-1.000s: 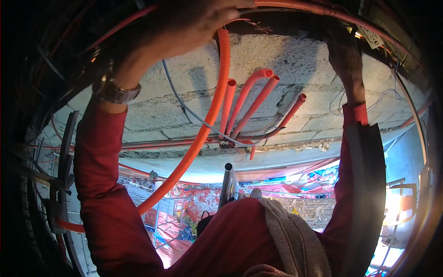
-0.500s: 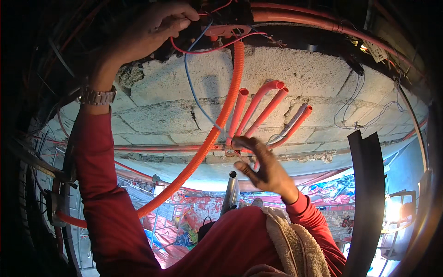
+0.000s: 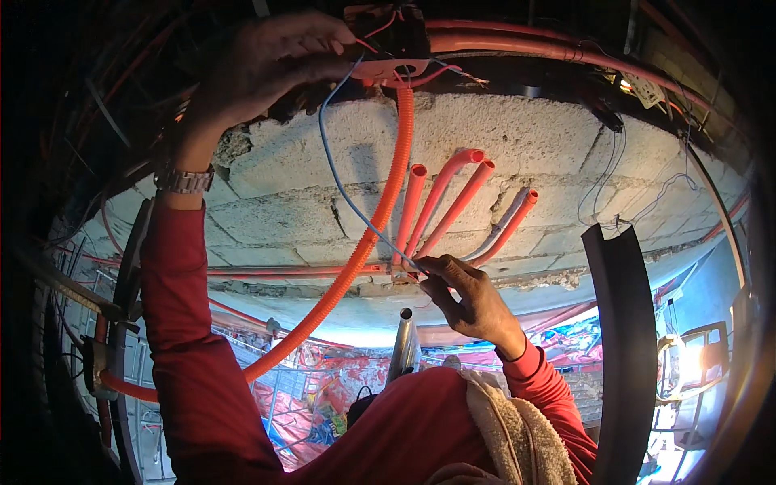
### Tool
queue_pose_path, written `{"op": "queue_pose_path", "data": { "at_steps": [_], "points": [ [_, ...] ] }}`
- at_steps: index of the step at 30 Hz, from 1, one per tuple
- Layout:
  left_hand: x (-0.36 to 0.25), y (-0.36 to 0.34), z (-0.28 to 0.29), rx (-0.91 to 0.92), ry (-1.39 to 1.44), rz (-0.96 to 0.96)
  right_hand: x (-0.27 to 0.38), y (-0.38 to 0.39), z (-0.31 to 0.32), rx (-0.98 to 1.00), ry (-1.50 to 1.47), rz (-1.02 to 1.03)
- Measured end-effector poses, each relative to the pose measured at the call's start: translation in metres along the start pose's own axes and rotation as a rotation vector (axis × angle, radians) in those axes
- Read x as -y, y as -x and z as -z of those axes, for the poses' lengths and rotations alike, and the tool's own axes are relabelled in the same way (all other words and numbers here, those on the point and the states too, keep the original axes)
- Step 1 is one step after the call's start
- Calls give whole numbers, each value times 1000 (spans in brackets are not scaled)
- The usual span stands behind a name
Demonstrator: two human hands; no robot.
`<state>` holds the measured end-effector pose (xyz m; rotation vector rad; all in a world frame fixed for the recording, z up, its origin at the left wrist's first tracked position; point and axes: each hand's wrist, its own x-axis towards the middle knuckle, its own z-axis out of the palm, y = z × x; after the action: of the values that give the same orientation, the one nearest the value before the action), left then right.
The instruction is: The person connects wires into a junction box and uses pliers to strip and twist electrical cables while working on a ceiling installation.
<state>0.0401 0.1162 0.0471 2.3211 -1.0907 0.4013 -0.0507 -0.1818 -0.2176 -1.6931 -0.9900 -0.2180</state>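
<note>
Pinches a blue-grey wire (image 3: pixel 322 125) with the right hand (image 3: pixel 475 303) and holds the left hand (image 3: pixel 263 65) half-curled (too shadowed to tell whether gripping) beside a red wire (image 3: pixel 366 44).

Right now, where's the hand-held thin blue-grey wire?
Head view, just left of centre: the wire curves across the orange corrugated conduit to the right hand.

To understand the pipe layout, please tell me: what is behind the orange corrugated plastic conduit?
Behind the orange corrugated conduit are the rough grey block wall and, lower, horizontal red piping. The strip directly behind it is covered.
</note>
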Motion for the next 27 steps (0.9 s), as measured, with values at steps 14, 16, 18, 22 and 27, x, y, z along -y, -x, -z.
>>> {"op": "queue_pose_path", "data": {
  "at_steps": [14, 16, 18, 22, 27],
  "points": [
    [24, -23, -12, -394, 51, 156, -7, -3, 10, -10, 4, -25],
    [24, -22, -10, -399, 87, 237, -7, -4, 10, 3, 22, -24],
    [24, -22, -11, -399, 80, 218, -9, -4, 8, 6, 38, -19],
    [25, -20, -27, -425, 93, 136, -15, -1, 3, 20, 62, -35],
    [26, -11, -38, -409, 41, 101, -25, 0, 4, -11, 67, 1]
  ]
}}
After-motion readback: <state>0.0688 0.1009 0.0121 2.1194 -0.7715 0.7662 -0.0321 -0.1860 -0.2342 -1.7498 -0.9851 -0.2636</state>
